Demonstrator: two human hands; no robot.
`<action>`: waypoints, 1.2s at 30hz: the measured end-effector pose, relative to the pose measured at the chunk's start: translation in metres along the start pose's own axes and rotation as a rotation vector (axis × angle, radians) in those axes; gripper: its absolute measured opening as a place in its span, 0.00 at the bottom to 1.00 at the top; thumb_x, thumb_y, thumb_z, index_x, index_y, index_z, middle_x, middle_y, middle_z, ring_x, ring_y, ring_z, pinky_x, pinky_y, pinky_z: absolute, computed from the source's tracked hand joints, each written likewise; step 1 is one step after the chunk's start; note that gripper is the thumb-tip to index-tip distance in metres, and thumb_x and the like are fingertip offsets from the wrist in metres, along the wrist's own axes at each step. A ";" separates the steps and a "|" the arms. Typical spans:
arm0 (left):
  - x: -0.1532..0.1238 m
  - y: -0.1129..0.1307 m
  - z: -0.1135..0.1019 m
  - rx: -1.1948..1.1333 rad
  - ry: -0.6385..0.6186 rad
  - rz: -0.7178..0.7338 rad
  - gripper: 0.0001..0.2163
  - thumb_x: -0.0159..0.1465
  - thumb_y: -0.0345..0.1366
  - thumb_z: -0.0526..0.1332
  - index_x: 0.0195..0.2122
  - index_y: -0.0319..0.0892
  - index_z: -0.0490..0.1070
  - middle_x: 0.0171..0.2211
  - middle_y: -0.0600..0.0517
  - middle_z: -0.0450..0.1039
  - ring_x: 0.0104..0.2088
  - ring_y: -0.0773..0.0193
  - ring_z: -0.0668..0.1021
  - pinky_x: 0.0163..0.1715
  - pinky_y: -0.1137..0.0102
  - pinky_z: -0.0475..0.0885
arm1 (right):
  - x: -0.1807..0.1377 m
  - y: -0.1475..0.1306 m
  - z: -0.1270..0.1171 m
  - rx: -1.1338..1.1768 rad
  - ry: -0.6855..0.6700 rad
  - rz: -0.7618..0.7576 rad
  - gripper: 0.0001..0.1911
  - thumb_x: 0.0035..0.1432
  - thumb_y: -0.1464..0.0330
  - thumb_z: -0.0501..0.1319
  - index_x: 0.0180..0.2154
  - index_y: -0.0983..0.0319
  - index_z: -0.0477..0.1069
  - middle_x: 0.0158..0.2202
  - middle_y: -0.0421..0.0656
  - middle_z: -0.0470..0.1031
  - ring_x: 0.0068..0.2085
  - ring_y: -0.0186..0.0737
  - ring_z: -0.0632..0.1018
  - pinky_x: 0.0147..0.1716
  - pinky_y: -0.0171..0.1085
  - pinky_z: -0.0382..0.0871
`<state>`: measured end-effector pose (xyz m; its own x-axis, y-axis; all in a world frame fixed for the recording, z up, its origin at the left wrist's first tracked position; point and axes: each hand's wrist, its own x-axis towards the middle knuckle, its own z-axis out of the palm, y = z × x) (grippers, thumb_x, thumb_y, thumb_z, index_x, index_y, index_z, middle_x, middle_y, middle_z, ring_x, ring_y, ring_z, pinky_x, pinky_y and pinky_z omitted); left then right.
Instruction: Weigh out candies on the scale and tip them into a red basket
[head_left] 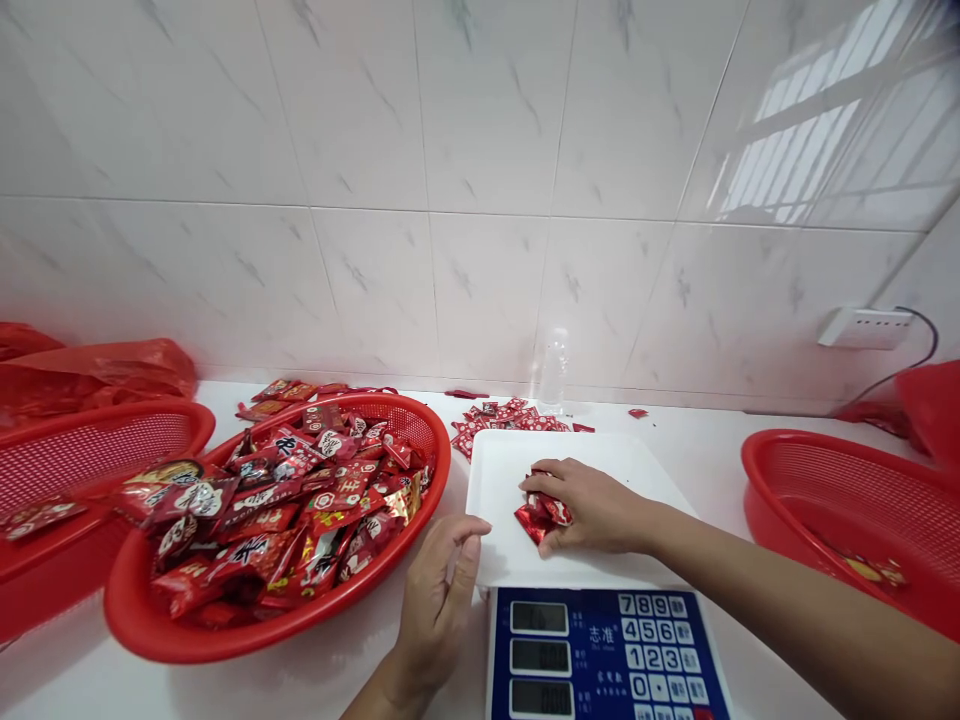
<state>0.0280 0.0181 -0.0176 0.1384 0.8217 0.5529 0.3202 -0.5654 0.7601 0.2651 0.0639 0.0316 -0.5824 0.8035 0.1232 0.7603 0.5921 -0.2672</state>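
My right hand (592, 505) is curled over a few red wrapped candies (541, 512) on the scale's white tray (637, 460). The palm and fingers hide part of them. Beside the tray's left edge, my left hand (444, 590) holds nothing; its fingers are bent, with thumb and forefinger apart. The blue keypad panel of the weighing scale (600, 655) lies in front of the tray, with three small displays on its left. Close to my left hand stands a red oval basket (427, 540) heaped with red candy packets (300, 490) of several designs.
Another red basket (187, 425) stands at the far left by a red plastic bag (112, 370). To the right is a red basket (780, 450) with a few bits inside. Small red packets (510, 415) and a clear bottle (555, 370) are behind the tray, near the tiled wall.
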 end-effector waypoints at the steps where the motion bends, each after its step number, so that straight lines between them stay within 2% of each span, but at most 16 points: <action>1: 0.000 0.001 0.000 0.002 -0.003 -0.001 0.10 0.69 0.37 0.51 0.42 0.44 0.71 0.40 0.50 0.74 0.43 0.61 0.76 0.44 0.69 0.70 | 0.001 -0.001 0.001 -0.012 0.010 0.006 0.35 0.48 0.49 0.66 0.56 0.55 0.66 0.55 0.47 0.69 0.52 0.52 0.71 0.48 0.47 0.68; 5: 0.000 0.003 0.000 0.008 0.005 -0.009 0.11 0.68 0.38 0.51 0.41 0.43 0.72 0.39 0.49 0.75 0.42 0.60 0.76 0.43 0.68 0.70 | 0.005 -0.006 0.005 -0.068 0.038 0.010 0.27 0.57 0.57 0.61 0.56 0.58 0.66 0.52 0.50 0.72 0.49 0.51 0.73 0.46 0.47 0.68; 9: 0.000 0.001 0.000 0.016 0.022 -0.006 0.11 0.69 0.38 0.51 0.41 0.42 0.72 0.39 0.48 0.75 0.42 0.59 0.76 0.43 0.67 0.71 | 0.012 -0.012 0.006 -0.107 0.042 -0.026 0.21 0.55 0.65 0.60 0.51 0.60 0.69 0.47 0.51 0.75 0.41 0.51 0.76 0.38 0.45 0.69; 13: 0.001 0.000 0.000 0.051 0.028 0.050 0.09 0.68 0.36 0.52 0.41 0.43 0.71 0.38 0.49 0.74 0.42 0.60 0.76 0.43 0.68 0.70 | 0.015 -0.015 0.008 -0.085 0.086 -0.050 0.14 0.58 0.63 0.58 0.44 0.60 0.72 0.41 0.51 0.76 0.36 0.49 0.77 0.34 0.44 0.67; 16: 0.000 0.001 0.000 0.069 0.031 0.103 0.08 0.68 0.35 0.52 0.40 0.43 0.71 0.38 0.50 0.74 0.41 0.61 0.76 0.43 0.69 0.70 | 0.014 -0.014 0.010 -0.003 0.156 -0.041 0.12 0.57 0.65 0.58 0.43 0.58 0.72 0.43 0.48 0.76 0.38 0.47 0.77 0.36 0.42 0.67; 20: 0.000 0.004 0.001 0.068 0.026 0.141 0.07 0.68 0.33 0.53 0.39 0.43 0.71 0.37 0.51 0.74 0.41 0.62 0.76 0.43 0.69 0.71 | 0.009 -0.010 0.009 0.188 0.310 0.057 0.16 0.54 0.72 0.59 0.46 0.56 0.69 0.45 0.42 0.77 0.43 0.41 0.77 0.41 0.39 0.68; 23: 0.001 0.006 0.002 0.067 0.028 0.155 0.07 0.67 0.33 0.53 0.39 0.43 0.71 0.37 0.50 0.75 0.40 0.63 0.76 0.42 0.70 0.71 | 0.007 -0.011 0.006 0.343 0.418 0.154 0.14 0.55 0.71 0.57 0.45 0.56 0.68 0.42 0.39 0.77 0.41 0.37 0.77 0.42 0.37 0.68; 26: 0.001 0.007 0.002 0.068 0.017 0.163 0.07 0.67 0.33 0.53 0.39 0.42 0.71 0.36 0.49 0.75 0.39 0.62 0.77 0.41 0.69 0.71 | 0.004 -0.016 0.005 0.465 0.456 0.217 0.13 0.53 0.70 0.58 0.42 0.56 0.69 0.39 0.38 0.77 0.39 0.37 0.76 0.42 0.38 0.67; 29: 0.001 0.008 0.002 0.067 0.007 0.160 0.07 0.67 0.34 0.53 0.38 0.42 0.71 0.36 0.49 0.75 0.40 0.61 0.77 0.41 0.68 0.72 | 0.002 -0.023 0.001 0.605 0.414 0.284 0.13 0.52 0.71 0.58 0.41 0.57 0.70 0.37 0.39 0.76 0.37 0.37 0.75 0.40 0.38 0.68; 32: 0.001 0.008 0.002 0.064 0.011 0.163 0.07 0.67 0.34 0.53 0.39 0.43 0.71 0.36 0.49 0.75 0.40 0.61 0.77 0.42 0.67 0.72 | 0.001 -0.028 -0.004 0.778 0.276 0.329 0.11 0.53 0.69 0.58 0.40 0.60 0.70 0.30 0.40 0.75 0.28 0.34 0.73 0.27 0.34 0.67; 34: 0.001 0.007 0.001 0.062 0.017 0.164 0.07 0.67 0.33 0.54 0.39 0.43 0.71 0.36 0.49 0.75 0.40 0.61 0.77 0.42 0.68 0.72 | 0.002 -0.030 -0.005 0.858 0.196 0.348 0.07 0.52 0.69 0.58 0.36 0.61 0.69 0.25 0.38 0.73 0.23 0.32 0.70 0.22 0.32 0.63; 36: 0.001 0.007 0.001 0.061 0.023 0.162 0.07 0.67 0.33 0.54 0.39 0.43 0.72 0.36 0.49 0.76 0.39 0.61 0.77 0.41 0.68 0.72 | 0.003 -0.031 -0.005 0.898 0.154 0.366 0.03 0.50 0.70 0.59 0.31 0.61 0.68 0.23 0.38 0.71 0.22 0.31 0.69 0.21 0.31 0.61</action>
<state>0.0314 0.0149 -0.0120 0.1716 0.7179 0.6747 0.3522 -0.6843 0.6385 0.2413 0.0482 0.0452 -0.2619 0.9651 -0.0060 0.3482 0.0887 -0.9332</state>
